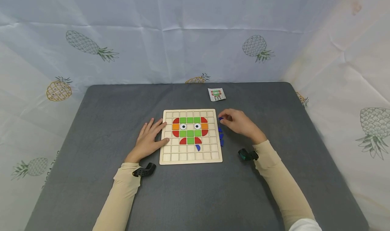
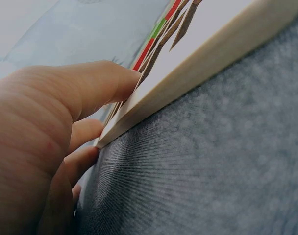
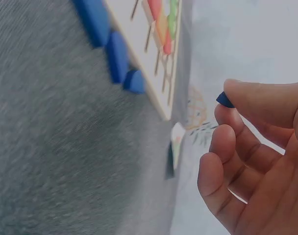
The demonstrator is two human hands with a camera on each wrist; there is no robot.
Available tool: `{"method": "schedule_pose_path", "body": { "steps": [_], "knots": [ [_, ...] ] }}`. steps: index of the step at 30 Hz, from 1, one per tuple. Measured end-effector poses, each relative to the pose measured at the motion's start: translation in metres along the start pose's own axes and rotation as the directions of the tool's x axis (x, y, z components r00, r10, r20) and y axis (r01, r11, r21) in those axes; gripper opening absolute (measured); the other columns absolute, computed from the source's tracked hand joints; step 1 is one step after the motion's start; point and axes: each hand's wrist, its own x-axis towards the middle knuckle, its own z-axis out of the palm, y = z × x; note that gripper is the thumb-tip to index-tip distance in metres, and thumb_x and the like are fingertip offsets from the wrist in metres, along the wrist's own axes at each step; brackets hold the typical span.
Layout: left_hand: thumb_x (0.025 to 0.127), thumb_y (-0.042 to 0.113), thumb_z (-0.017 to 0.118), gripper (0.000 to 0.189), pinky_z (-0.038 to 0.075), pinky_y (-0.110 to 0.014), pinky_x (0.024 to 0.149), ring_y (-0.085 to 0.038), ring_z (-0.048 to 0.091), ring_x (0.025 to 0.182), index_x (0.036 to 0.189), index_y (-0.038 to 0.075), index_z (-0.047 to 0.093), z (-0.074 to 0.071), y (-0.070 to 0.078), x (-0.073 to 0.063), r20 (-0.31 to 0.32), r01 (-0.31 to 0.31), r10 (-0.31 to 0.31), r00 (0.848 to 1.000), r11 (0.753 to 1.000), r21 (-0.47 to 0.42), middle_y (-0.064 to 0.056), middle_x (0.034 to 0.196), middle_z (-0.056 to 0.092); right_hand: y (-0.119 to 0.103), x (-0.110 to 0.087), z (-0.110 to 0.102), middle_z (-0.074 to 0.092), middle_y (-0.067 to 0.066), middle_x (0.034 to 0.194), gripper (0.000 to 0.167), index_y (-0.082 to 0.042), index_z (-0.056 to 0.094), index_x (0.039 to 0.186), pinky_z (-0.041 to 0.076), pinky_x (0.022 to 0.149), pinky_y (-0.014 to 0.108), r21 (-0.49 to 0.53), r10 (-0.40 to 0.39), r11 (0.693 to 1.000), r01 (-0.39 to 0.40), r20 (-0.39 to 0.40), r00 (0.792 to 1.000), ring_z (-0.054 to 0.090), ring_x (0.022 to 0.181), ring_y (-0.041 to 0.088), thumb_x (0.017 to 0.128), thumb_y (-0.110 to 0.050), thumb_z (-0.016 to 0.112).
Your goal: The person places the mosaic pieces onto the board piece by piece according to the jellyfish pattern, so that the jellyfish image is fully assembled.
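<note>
A square wooden grid board [image 1: 210,155] lies on the table, bearing a figure of red, green and orange pieces with two eye pieces [image 1: 182,126]. Below the figure sits one blue piece [image 1: 198,147] with a curved edge. My left hand [image 1: 148,141] rests at the board's left edge, fingers spread, thumb and a fingertip touching the rim. Just off the upper right edge, my right hand [image 1: 240,122] pinches a small blue piece [image 3: 224,100] between thumb and index finger. In the right wrist view this piece is partly covered by the fingertips.
Several loose blue pieces [image 1: 221,136] lie in a column along the board's right edge. Behind the board, a small picture card [image 1: 216,94] shows a similar figure. The dark grey table [image 1: 195,197] backs onto a pineapple-print cloth [image 1: 170,51].
</note>
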Motion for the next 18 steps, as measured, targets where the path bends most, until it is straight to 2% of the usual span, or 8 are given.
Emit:
{"method": "schedule_pose_path", "body": {
  "steps": [9, 18],
  "knots": [
    [0.093, 0.04, 0.069, 0.077, -0.005, -0.053, 0.129, -0.034, 0.002, 0.16, 0.159, 0.017, 0.036, 0.0, -0.001, 0.0, 0.0, 0.007, -0.007, 1.0, 1.0, -0.001, -0.008, 0.169, 0.025, -0.025, -0.008, -0.003, 0.071, 0.008, 0.104, 0.024, -0.004, 0.067, 0.121, 0.054, 0.074, 0.033, 0.039, -0.028, 0.999, 0.027, 0.024, 0.999, 0.063, 0.088, 0.021, 0.099, -0.015, 0.065],
    [0.093, 0.042, 0.069, 0.078, -0.005, -0.053, 0.13, -0.034, 0.001, 0.16, 0.159, 0.018, 0.036, 0.0, -0.001, 0.0, 0.003, 0.001, -0.001, 1.0, 1.0, 0.004, -0.007, 0.17, 0.024, -0.04, -0.016, 0.006, 0.068, 0.005, 0.099, 0.017, -0.005, 0.07, 0.112, 0.051, 0.068, 0.029, 0.066, -0.084, 0.995, 0.08, 0.061, 0.995, 0.058, 0.085, 0.019, 0.097, -0.011, 0.068]
  ]
}}
